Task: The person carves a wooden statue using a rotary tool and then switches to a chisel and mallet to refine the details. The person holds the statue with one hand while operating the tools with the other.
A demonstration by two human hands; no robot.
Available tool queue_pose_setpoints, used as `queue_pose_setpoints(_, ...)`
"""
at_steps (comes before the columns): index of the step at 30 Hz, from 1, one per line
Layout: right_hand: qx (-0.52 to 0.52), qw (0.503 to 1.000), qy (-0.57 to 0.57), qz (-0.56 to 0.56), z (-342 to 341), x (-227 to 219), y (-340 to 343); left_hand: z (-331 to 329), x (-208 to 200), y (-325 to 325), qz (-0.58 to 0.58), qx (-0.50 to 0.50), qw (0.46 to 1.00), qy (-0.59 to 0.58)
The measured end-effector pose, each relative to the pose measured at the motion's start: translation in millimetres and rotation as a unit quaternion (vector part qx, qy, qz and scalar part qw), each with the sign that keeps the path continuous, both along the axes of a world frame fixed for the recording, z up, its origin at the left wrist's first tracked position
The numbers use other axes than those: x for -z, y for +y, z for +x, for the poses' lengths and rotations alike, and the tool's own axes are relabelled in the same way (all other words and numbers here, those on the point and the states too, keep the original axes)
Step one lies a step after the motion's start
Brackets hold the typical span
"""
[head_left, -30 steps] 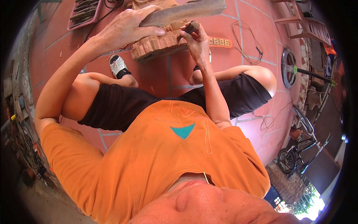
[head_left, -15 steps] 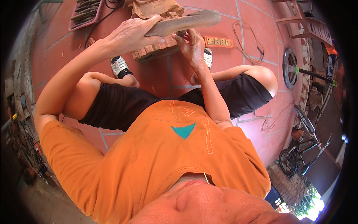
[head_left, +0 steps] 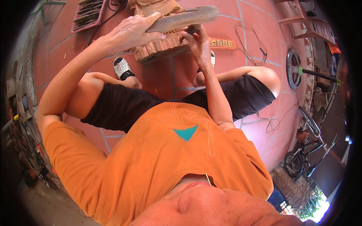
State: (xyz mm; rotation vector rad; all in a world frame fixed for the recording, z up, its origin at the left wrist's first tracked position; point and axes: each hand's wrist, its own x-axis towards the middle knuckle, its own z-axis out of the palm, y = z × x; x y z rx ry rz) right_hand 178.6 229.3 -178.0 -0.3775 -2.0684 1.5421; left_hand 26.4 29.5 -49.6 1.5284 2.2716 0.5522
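Observation:
A long, flat wooden mallet (head_left: 184,19), grey-brown and rounded at its far right end, lies across my view. My left hand (head_left: 137,32) is closed round its left end. Just under the mallet, my right hand (head_left: 200,43) is closed in a pinch, with a small dark piece (head_left: 193,29) showing at its fingers; what it belongs to is hidden. Beyond the mallet stands a carved light-brown wood piece (head_left: 158,6), partly covered by it. Below that sits a thick, rough-edged wood block (head_left: 160,48) on the floor between my feet.
A pink basket (head_left: 90,24) of carving tools is at the far left, beside a black cord (head_left: 98,28). An orange power strip (head_left: 223,44) lies right of my right hand, with a loose cable (head_left: 245,41) beyond. A plastic chair (head_left: 311,26) and a bicycle (head_left: 301,158) are at the right.
The mallet and my left hand have shifted slightly left and up. My right hand has moved a little up and right, and the dark piece at its fingers shows more.

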Motion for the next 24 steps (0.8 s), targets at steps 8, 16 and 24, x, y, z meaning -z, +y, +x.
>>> queue_pose_setpoints(8, 0.027, 0.998, 0.037, -0.042, 4.9, -6.4, 9.3, -8.6, -5.4, -9.8, 0.04, -0.03, 0.999, -0.002)
queue_pose_setpoints(16, 0.015, 0.988, 0.032, -0.151, 2.9, 9.4, 10.6, -4.7, -8.3, -2.2, 0.047, 0.004, 0.999, 0.009)
queue_pose_setpoints(24, 0.021, 0.995, 0.001, -0.097, 8.2, 1.6, -1.5, 8.5, -26.1, 4.6, 0.066, 0.01, 0.997, -0.042)
